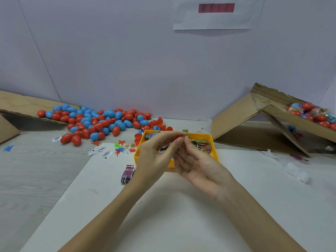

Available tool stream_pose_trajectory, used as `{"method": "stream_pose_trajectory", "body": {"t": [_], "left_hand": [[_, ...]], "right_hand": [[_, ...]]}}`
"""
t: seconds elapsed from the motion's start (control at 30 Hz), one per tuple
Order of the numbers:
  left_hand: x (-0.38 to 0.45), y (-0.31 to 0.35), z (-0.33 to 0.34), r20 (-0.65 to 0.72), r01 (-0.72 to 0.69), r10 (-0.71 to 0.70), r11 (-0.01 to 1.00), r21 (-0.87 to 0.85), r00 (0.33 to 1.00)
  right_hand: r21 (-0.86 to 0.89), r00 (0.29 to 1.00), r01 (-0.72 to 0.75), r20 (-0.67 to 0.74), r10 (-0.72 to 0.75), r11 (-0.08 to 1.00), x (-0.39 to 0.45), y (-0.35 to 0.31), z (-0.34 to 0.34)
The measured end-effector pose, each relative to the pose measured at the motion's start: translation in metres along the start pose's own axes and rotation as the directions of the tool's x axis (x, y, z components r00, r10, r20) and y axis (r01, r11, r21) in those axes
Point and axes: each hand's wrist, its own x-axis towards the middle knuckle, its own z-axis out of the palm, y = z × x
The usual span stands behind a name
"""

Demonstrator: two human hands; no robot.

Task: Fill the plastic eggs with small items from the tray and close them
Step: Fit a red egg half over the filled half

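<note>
Both my hands meet above the yellow tray (214, 142), which holds several small printed packets (203, 145). My left hand (156, 155) pinches a red egg half (179, 137) from the left. My right hand (198, 166) presses a small packet (181, 147) against the egg from below; fingers hide most of both. A heap of red and blue plastic eggs (101, 122) lies at the back left, with several open red halves (160, 124) just behind the tray.
A purple packet strip (128, 173) lies left of the tray on the white sheet (172, 215). Small rubber toys (123, 147) and paper labels (101, 151) are scattered nearby. A tilted cardboard box (272, 120) at right holds filled eggs (312, 113); a cardboard flap (21, 106) lies at left.
</note>
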Motion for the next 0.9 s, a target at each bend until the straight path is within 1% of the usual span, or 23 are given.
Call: {"method": "stream_pose_trajectory", "body": {"t": [0.17,0.47,0.57,0.67,0.77,0.9], "left_hand": [[-0.004,-0.001,0.007,-0.021,0.003,-0.003,1.0,-0.015,1.0],[-0.007,0.001,0.012,-0.063,-0.015,0.015,1.0,-0.003,0.998],[-0.006,0.004,0.013,-0.079,0.045,-0.046,0.999,-0.023,0.996],[-0.003,0.006,0.011,-0.065,0.13,-0.138,0.985,-0.112,0.988],[-0.004,0.007,0.01,-0.05,0.162,-0.173,0.971,-0.174,0.984],[-0.004,0.006,0.006,-0.002,0.174,-0.177,0.966,-0.191,0.984]], "right_hand": [[0.063,0.999,-0.024,-0.026,0.026,0.998,0.0,0.002,0.002],[0.09,1.0,0.016,-0.02,-0.014,0.996,0.001,0.004,0.002],[0.007,0.996,0.087,-0.004,-0.087,0.996,0.0,0.004,0.002],[-0.097,0.985,0.171,0.006,-0.171,0.98,-0.002,0.002,0.002],[-0.127,0.981,0.193,0.009,-0.193,0.973,-0.003,0.003,0.001],[-0.137,0.979,0.201,-0.01,-0.204,0.97,-0.005,0.006,0.003]]}}
